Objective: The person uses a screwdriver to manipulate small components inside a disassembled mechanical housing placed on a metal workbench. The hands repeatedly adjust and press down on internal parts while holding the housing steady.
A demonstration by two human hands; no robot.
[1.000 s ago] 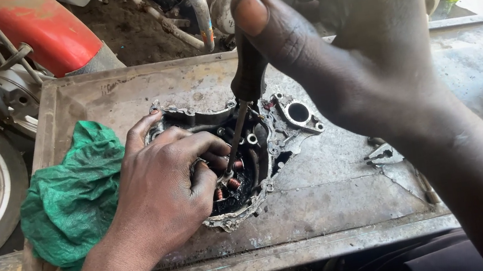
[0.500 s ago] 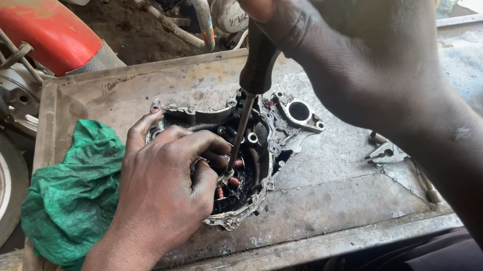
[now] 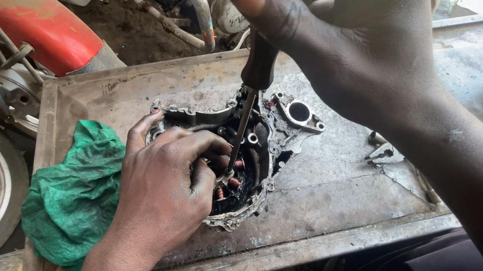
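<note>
Engine cover [image 3: 238, 154] lay under my left hand [image 3: 161, 189], which gripped its inner parts; my right hand [image 3: 358, 33] was clamped on the screwdriver [image 3: 247, 110] above. I judged the tip, pressed beside those fingers, might slip off greasy metal and stab them.

Grey cast-metal engine cover [image 3: 290, 124]: rough, matt, oily black inside w/ copper-coloured windings [image 3: 230, 183]. Flat steel tray table [image 3: 349, 196]: dull, scratched, stained. Crumpled green cloth rag [image 3: 69, 198], left: soft, matt. Screwdriver w/ black plastic handle [image 3: 260, 68]: smooth; shaft bare metal. Far left, red motorcycle tank [image 3: 35, 29]: glossy paint.
</note>
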